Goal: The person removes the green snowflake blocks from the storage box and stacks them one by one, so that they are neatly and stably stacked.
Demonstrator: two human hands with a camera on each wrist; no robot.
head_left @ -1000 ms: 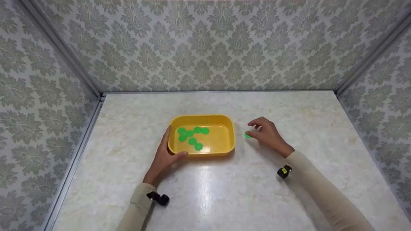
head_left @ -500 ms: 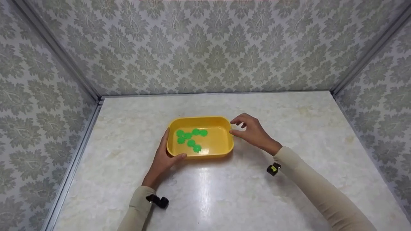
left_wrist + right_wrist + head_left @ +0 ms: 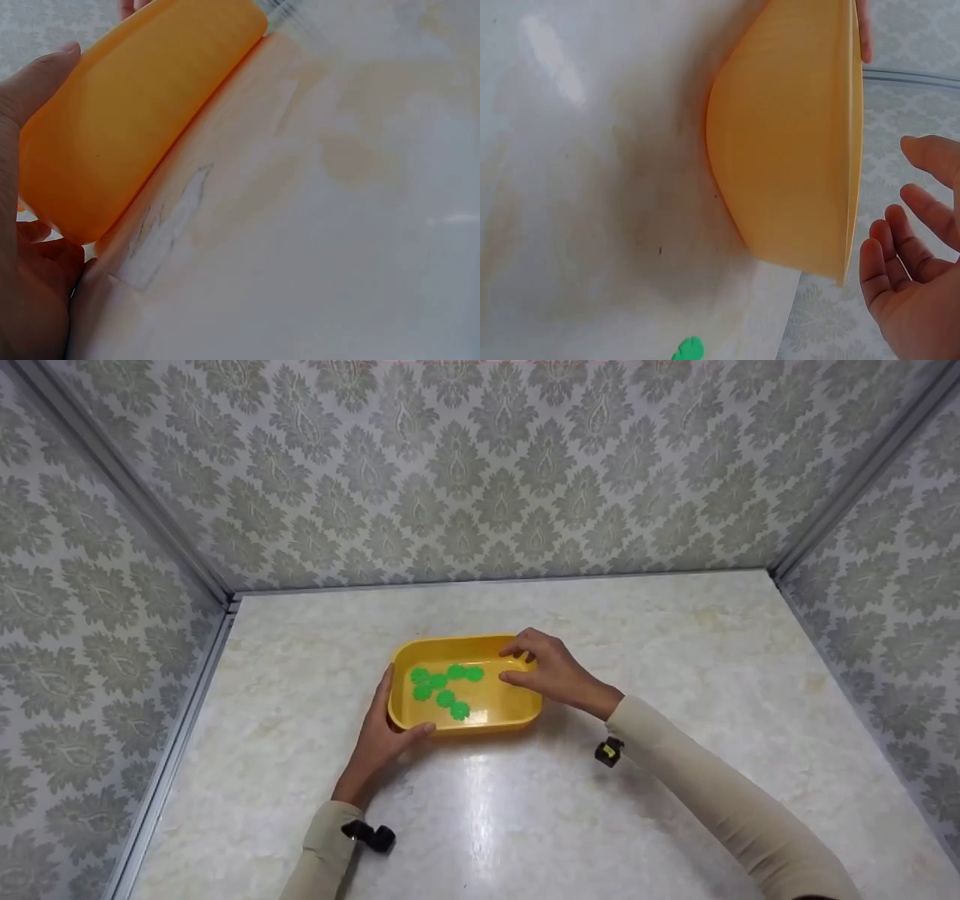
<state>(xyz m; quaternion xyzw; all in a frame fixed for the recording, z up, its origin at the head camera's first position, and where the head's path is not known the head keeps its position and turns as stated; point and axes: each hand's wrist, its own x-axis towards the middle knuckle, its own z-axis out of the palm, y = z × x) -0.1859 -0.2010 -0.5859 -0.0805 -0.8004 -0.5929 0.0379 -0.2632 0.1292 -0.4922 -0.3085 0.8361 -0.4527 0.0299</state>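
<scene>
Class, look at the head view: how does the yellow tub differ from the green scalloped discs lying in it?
Size: the yellow tub is much larger than any of the green scalloped discs.
Shape: the tub is a rounded rectangle with raised walls, while the discs are roughly round, with notched edges.
Shared: the tub and the discs each appear in one plain, bright colour.

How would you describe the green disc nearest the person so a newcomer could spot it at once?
On the pale table sits a yellow tray, its left end gripped by the left hand. Inside lie several green discs, mostly toward the left. In the head view, the wanted disc is the lowest, closer than its neighbours to the tray's near wall.
</scene>
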